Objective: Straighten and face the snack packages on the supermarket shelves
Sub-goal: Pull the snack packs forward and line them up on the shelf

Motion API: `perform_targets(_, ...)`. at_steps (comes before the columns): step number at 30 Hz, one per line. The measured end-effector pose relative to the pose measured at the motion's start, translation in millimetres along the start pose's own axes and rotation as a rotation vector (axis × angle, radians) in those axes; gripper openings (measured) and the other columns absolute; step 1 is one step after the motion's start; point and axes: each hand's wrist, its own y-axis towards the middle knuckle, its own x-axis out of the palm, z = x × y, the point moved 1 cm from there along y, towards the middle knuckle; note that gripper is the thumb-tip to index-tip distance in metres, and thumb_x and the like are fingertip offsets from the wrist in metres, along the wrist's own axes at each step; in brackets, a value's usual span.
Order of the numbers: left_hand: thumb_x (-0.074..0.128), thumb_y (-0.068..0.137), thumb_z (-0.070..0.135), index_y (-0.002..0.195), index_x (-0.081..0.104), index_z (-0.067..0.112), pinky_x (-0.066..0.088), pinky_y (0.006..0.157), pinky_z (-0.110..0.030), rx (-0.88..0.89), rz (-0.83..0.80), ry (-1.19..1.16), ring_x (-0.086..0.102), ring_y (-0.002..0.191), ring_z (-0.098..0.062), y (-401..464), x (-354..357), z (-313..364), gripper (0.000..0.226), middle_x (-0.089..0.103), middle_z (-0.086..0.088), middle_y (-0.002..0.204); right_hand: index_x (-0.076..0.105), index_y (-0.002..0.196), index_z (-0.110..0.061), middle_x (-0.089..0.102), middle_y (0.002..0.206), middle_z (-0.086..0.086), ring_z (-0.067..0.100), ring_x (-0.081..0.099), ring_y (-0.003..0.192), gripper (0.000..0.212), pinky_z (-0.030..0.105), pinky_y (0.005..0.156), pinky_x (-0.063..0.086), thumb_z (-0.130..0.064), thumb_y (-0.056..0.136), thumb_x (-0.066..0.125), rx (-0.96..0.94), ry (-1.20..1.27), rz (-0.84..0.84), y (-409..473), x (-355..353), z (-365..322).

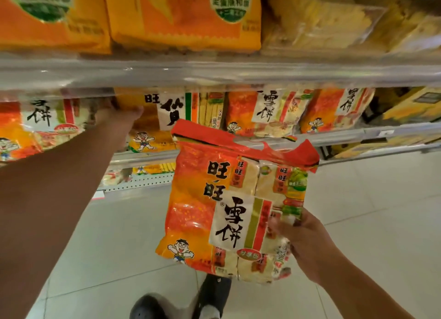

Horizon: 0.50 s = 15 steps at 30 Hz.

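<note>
My shoes (210, 297) are at the bottom on the pale tile floor (372, 211). R hand (307, 244) grips the lower right corner of a red-orange rice cracker bag (229, 199), thumb on the front, bag upright w/ its print facing me, held in the air in front of the shelves. L hand (119, 114) reaches into the middle shelf (338, 133) among the bags there; fingers hidden, can't tell if it's gripping. Yellow-orange packs (186, 15) sit on the top shelf (214, 70).
</note>
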Motion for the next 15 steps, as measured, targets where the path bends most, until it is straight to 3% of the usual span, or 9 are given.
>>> perform_targets(3,0.079,0.078,0.038,0.116,0.052,0.026,0.052,0.09,-0.045,0.164,-0.034,0.121,0.06,0.103,-0.027,-11,-9,2,0.048,0.063,-0.005,0.117,0.067,0.11,-0.012,0.069,0.112,0.02,0.039,0.067,0.101,0.038,0.047,0.075,0.057,-0.009,0.074,0.076,-0.03,0.03,-0.059,-4,6,-3)
perform_targets(6,0.077,0.082,0.026,0.1,0.054,0.028,0.053,0.079,-0.037,0.321,-0.103,0.181,0.064,0.093,-0.024,-34,-22,3,0.03,0.068,-0.004,0.104,0.068,0.111,-0.014,0.069,0.113,0.02,0.039,0.068,0.099,0.042,0.042,0.071,0.058,-0.008,0.071,0.077,-0.05,0.073,-0.09,-10,10,-5)
perform_targets(9,0.077,0.081,0.027,0.102,0.059,0.024,0.048,0.063,-0.025,0.396,-0.139,0.256,0.064,0.076,-0.012,-58,-42,5,0.027,0.07,0.002,0.094,0.066,0.115,-0.015,0.067,0.116,0.02,0.04,0.066,0.102,0.044,0.045,0.073,0.057,-0.006,0.073,0.073,-0.038,0.077,-0.129,-21,6,-8)
perform_targets(12,0.074,0.083,0.03,0.118,0.055,0.015,0.053,0.076,-0.038,0.344,-0.059,0.224,0.063,0.09,-0.025,-83,-66,-1,0.043,0.066,-0.004,0.103,0.065,0.118,-0.016,0.067,0.118,0.02,0.04,0.065,0.105,0.048,0.046,0.074,0.057,-0.001,0.073,0.069,-0.027,0.094,-0.104,-34,-5,-8)
perform_targets(15,0.071,0.086,0.028,0.122,0.051,0.013,0.056,0.078,-0.057,0.097,-0.069,0.083,0.062,0.101,-0.037,-109,-91,-7,0.044,0.064,-0.012,0.114,0.066,0.117,-0.013,0.067,0.117,0.02,0.037,0.067,0.103,0.05,0.043,0.073,0.058,0.002,0.07,0.069,-0.01,0.078,-0.087,-42,-14,-13)
